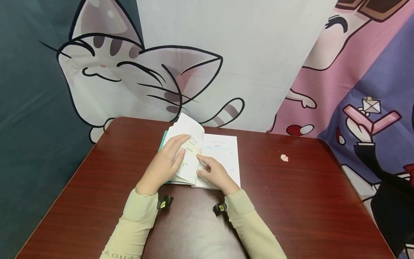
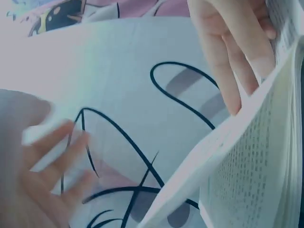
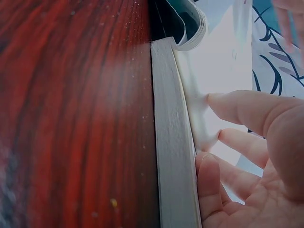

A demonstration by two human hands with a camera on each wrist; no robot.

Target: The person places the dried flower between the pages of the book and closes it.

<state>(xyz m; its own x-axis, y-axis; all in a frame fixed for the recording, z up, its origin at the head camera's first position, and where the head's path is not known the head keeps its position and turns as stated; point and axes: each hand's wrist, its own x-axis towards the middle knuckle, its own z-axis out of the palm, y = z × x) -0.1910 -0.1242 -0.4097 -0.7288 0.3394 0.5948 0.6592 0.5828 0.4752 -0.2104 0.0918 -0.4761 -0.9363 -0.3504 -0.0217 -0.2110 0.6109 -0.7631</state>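
Observation:
An open book [image 1: 223, 145] with printed pages lies on the table, its teal cover edge [image 1: 164, 138] showing at the left. Its left-hand page [image 1: 189, 126] stands partly raised and tilted. Over that page is my left hand [image 1: 163, 163], fingers extended; in the left wrist view it looks blurred and apart from the paper. My right hand [image 1: 216, 174] is at the lower part of the book near the spine. In the right wrist view its thumb and a fingertip [image 3: 221, 134] touch the page separately, with nothing pinched between them. The thick page block [image 3: 173, 133] shows beside this hand.
The book rests on a reddish-brown wooden table [image 1: 291, 201]. A small pink flower-shaped piece [image 1: 284, 158] lies to the right. Behind the table hangs a cloth with a cartoon cat [image 1: 103, 72]. A dark object [image 1: 389, 212] stands past the right edge.

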